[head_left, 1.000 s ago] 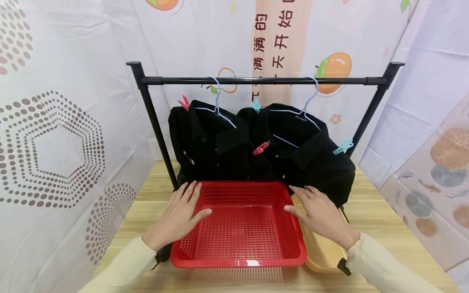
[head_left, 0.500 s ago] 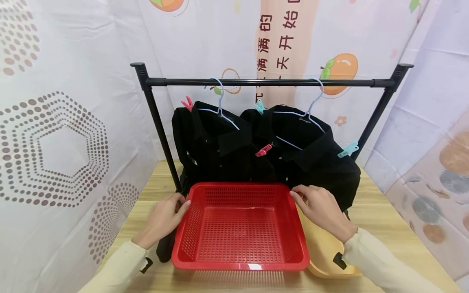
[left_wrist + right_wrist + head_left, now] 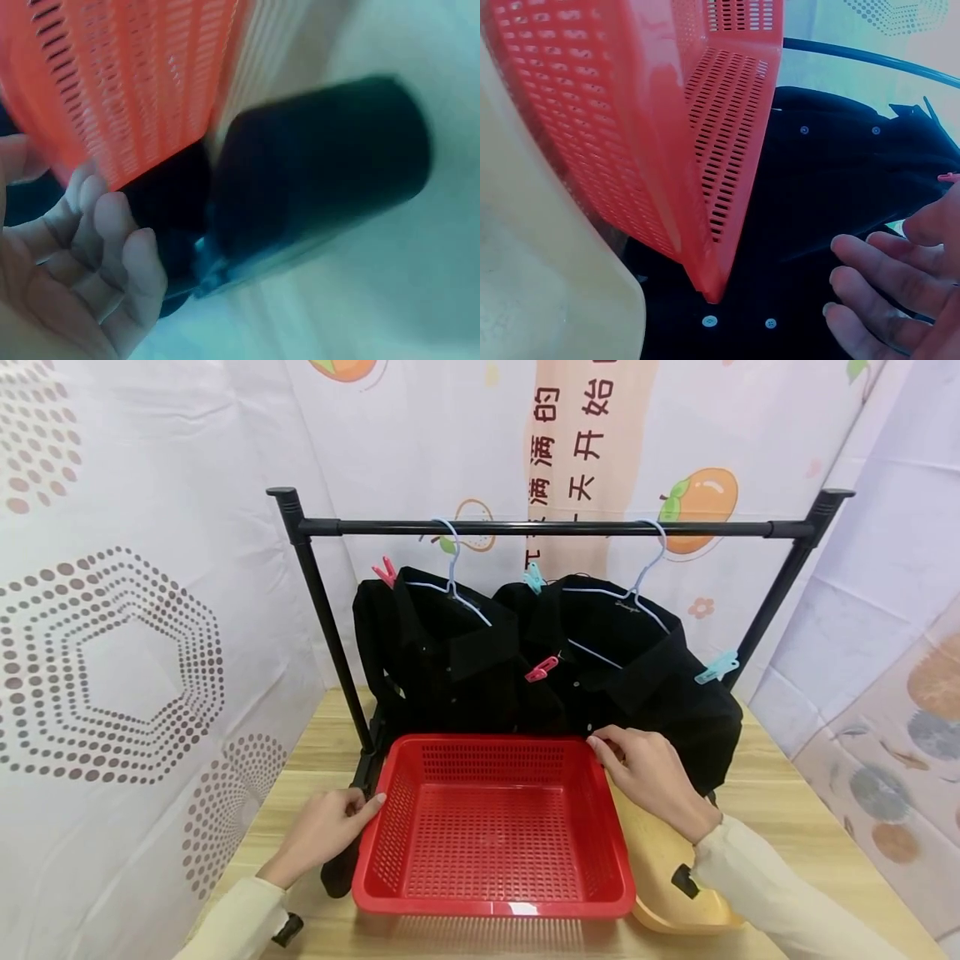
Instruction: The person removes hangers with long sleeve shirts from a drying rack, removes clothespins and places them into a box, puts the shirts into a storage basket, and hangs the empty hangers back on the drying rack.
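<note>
The glossy red basket, slotted in walls and floor, stood on the tabletop between the left hand and right hand, each grip loose, thumb apart from fingers, while black shirts crowded its back rim and a yellow tray lay close along its right.

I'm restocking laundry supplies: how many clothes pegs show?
4: an upper pink peg on the left shirt, a lower pink peg where the shirts meet, an upper blue peg and a lower blue peg on the right shirt. Others may be hidden.
</note>
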Motion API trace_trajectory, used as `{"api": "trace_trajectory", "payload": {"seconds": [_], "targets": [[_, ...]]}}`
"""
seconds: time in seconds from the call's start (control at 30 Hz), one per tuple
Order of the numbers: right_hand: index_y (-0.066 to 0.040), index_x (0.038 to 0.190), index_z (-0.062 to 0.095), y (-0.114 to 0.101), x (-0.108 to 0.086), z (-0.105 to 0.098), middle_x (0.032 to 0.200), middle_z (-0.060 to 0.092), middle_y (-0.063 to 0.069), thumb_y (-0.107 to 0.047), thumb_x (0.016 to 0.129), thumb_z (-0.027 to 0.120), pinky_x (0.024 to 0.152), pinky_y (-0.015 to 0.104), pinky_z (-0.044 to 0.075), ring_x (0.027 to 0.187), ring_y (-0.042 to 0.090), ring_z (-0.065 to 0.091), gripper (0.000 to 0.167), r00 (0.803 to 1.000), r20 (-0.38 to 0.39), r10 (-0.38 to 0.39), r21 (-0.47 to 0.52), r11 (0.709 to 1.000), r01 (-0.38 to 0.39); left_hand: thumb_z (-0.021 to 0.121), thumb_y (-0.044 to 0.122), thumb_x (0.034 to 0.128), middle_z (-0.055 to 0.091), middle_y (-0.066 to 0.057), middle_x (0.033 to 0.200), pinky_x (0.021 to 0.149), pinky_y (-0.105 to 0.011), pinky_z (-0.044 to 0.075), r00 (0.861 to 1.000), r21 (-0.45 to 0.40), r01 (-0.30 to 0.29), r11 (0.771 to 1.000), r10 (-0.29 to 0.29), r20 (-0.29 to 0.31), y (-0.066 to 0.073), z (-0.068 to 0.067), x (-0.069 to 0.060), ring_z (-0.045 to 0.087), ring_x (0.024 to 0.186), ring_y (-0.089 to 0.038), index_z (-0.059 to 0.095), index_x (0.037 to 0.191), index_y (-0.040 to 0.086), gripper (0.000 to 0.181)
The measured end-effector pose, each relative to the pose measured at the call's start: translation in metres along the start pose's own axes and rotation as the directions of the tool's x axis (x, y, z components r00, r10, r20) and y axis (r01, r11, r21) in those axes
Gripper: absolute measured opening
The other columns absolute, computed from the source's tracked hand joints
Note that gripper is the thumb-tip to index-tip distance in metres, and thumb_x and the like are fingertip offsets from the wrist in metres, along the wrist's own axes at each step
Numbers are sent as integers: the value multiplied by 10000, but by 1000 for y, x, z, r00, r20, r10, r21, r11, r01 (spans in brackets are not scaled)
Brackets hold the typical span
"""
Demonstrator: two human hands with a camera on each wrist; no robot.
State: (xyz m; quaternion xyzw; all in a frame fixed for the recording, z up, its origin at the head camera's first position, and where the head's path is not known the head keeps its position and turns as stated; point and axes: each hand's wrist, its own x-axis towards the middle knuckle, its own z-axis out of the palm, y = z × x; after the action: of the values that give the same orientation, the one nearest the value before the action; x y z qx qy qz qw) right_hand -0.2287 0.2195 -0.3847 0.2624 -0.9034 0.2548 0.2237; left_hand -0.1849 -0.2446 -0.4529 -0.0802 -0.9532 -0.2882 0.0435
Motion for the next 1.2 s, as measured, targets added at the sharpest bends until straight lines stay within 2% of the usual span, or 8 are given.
{"api": "trace_trajectory", "payload": {"seconds": [0.1,0.2,0.33,0.53,0.7,0.87,1.03,1.2], "targets": [[-136,1053,756,-1,4,1,767,651,-112,-167,997,698,537,226,479,598,41,521,87,1000,-22,-13,18,1000,13,504,540,1057,567,90,564,476,-250,432,998,-96,24,995,-19,52,-1,6,-4,542,476,-106,653,739,183,500],[-147,1051,752,-1,8,2,773,653,-115,-184,1008,684,547,233,486,608,43,528,89,999,-42,-19,28,999,20,471,527,1072,609,73,591,483,-268,491,996,-190,46,981,-30,83,0,10,-7,611,496,-154,692,798,153,514],[-169,1047,734,-6,16,2,763,629,-118,-234,1027,662,556,248,475,616,58,518,100,999,-52,-11,35,999,13,477,512,1074,620,64,602,481,-277,509,997,-226,42,973,-24,80,-1,11,-9,625,493,-152,701,836,118,512],[-174,1057,697,-15,31,0,759,609,-102,-303,1036,644,585,287,481,626,82,514,141,998,-54,9,27,1000,-7,468,495,1083,640,67,622,507,-272,521,996,-250,23,968,-1,87,-2,15,-12,641,505,-123,682,854,95,508],[-155,1081,682,-23,47,0,792,630,-68,-356,1039,630,615,315,497,659,99,540,212,999,-47,12,32,999,-10,464,529,1072,613,60,596,490,-266,485,997,-223,51,973,-37,66,2,16,-13,604,487,-133,664,792,114,539],[-150,1080,694,-28,60,6,737,600,-74,-373,1044,620,590,320,483,632,107,535,238,999,-39,-3,36,999,5,478,521,1072,597,75,583,486,-258,457,998,-182,51,982,-43,47,4,15,-15,579,480,-120,660,749,147,527],[-169,937,695,-33,69,11,648,521,-87,-308,1038,642,546,302,447,575,109,493,180,997,-43,-58,30,998,59,479,521,1073,598,80,573,461,-254,445,997,-179,75,981,-68,43,3,18,-20,584,464,-116,666,761,157,515],[-190,754,562,-36,78,13,590,435,-73,-281,1045,628,501,292,384,532,105,434,311,993,-60,-106,-3,994,106,474,544,1066,603,65,573,460,-260,456,994,-212,111,971,-107,27,5,21,-21,595,462,-128,691,783,137,542]]}}
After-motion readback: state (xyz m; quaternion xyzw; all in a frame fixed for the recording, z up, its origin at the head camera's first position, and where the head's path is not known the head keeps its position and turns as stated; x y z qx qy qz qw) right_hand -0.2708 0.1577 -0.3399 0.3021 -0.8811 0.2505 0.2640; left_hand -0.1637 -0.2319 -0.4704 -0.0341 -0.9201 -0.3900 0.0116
